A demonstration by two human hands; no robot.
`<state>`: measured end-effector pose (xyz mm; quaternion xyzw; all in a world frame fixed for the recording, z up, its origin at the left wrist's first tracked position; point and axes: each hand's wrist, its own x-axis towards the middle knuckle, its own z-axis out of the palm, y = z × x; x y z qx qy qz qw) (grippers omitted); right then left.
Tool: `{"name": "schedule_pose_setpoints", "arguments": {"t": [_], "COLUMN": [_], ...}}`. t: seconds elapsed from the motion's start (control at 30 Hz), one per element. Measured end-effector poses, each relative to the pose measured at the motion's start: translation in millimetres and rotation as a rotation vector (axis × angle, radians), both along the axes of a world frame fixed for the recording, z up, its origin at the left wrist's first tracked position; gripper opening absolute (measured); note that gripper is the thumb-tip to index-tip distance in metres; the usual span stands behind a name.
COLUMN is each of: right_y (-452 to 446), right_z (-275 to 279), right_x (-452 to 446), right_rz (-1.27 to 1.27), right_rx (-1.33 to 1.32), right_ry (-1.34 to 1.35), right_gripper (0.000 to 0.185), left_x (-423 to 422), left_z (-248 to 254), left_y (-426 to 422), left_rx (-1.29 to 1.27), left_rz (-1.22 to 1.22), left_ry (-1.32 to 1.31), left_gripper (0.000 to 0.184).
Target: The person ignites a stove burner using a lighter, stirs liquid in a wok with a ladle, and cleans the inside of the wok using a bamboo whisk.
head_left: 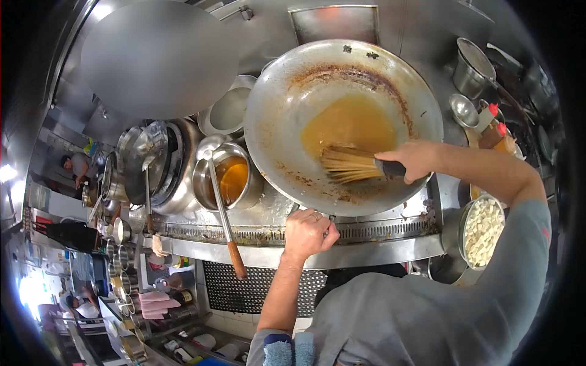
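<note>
Brush (353, 165), handle (392, 168) partly hidden by gripping right fingers (414, 173), left fingers (330, 236) curled, hold unclear

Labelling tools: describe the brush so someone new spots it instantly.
Find the large metal wok at upper centre, with brownish liquid pooled inside. At the pool's lower edge is the brush, its dark handle in the right hand. Unlike the ladle over the pot of amber liquid to the left, it ends in a fan of thin tan sticks.

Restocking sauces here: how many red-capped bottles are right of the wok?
2: the upper bottle and, just below it, the lower bottle, both right of the wok; others may be hidden.
</note>
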<state>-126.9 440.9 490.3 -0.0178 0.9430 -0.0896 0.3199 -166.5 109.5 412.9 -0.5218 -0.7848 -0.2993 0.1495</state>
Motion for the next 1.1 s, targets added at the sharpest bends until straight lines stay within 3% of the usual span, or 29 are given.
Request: {"name": "schedule_pose_setpoints", "arguments": {"t": [0.1,0.23,0.3,0.37,0.4,0.5,0.53,0.63,0.7,0.83,0.87,0.97,1.07,1.1], "right_y": [0.3,-7.5,-42.9,-63.7,-77.7,-80.8,-72.1,-69.7,-77.5,-78.1,-65.8,-66.5,-102.2,-91.3], "right_z": [9.0,-69.2,-66.7,-82.6,-59.0,-57.1,-64.3,-51.7,-58.3,-75.2,-71.8,-33.0,-12.3,-32.0], "right_x": [-30.5,-118.8,-138.4,-132.7,-112.6,-89.3,-101.5,-158.5,-160.2,-82.1,-85.9,-151.1,-157.7,-148.1], "right_rz": [-0.063,-0.221,-0.537,-0.49,-0.448,-0.203,-0.175,-0.573,-0.595,0.008,-0.021,-0.517,-0.626,-0.468], "right_rx": [0.134,0.111,-0.283,-0.403,-0.48,-0.375,-0.415,-0.496,-0.668,-0.594,-0.526,-0.67,-0.635,-0.654], "right_ry": [0.1,0.528,0.372,0.363,0.276,0.272,0.38,0.333,0.223,0.37,0.314,0.127,0.226,0.179], "right_gripper": [0.098,0.098,0.101,0.104,0.105,0.103,0.102,0.102,0.104,0.105,0.105,0.107,0.109,0.111], "left_x": [-0.3,1.8,-2.3,-1.1,-0.8,-5.3,-5.4,-4.3,-5.8,-6.0,-6.5,-5.2,-8.2,-5.6], "left_z": [-0.2,-1.2,0.2,0.6,-0.1,-2.5,-4.2,-9.9,-11.1,-9.7,-13.9,-17.2,-21.6,-24.5], "left_y": [-2.1,-5.6,-4.1,-6.6,-8.4,-6.0,-7.2,-9.8,-11.7,-13.8,-12.9,-13.5,-10.5,-11.6], "left_rx": [0.011,0.003,-0.005,-0.012,0.0,0.048,0.062,0.082,0.089,0.122,0.141,0.124,0.157,0.153], "left_rz": [0.007,0.019,0.015,-0.002,-0.006,-0.02,-0.024,-0.043,-0.054,-0.064,-0.078,-0.078,-0.061,-0.064], "left_ry": [-0.01,-0.017,-0.014,-0.03,-0.033,-0.011,0.0,0.013,0.005,-0.019,-0.041,-0.046,-0.032,-0.036], "left_gripper": [0.019,0.019,0.019,0.019,0.02,0.019,0.019,0.019,0.019,0.022,0.023,0.022,0.022,0.023]}}
